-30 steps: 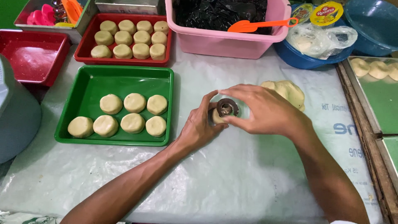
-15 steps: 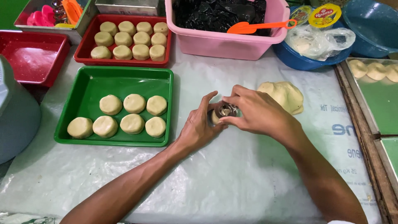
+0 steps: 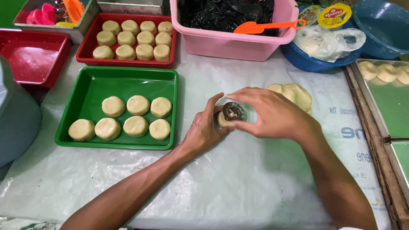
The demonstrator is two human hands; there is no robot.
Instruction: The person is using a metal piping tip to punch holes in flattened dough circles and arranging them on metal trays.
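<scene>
Being pressed between both hands: a round metal mold [image 3: 233,111], upright on the tabletop [image 3: 238,183], right hand [image 3: 272,115] fingers closed over it, left hand [image 3: 204,130] gripping dough [image 3: 220,121] beneath.

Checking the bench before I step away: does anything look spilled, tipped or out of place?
Nothing stands out. Dough rounds sit in rows in the green tray and red tray; both hands, left hand and right hand, hold a small metal mould upright.
</scene>
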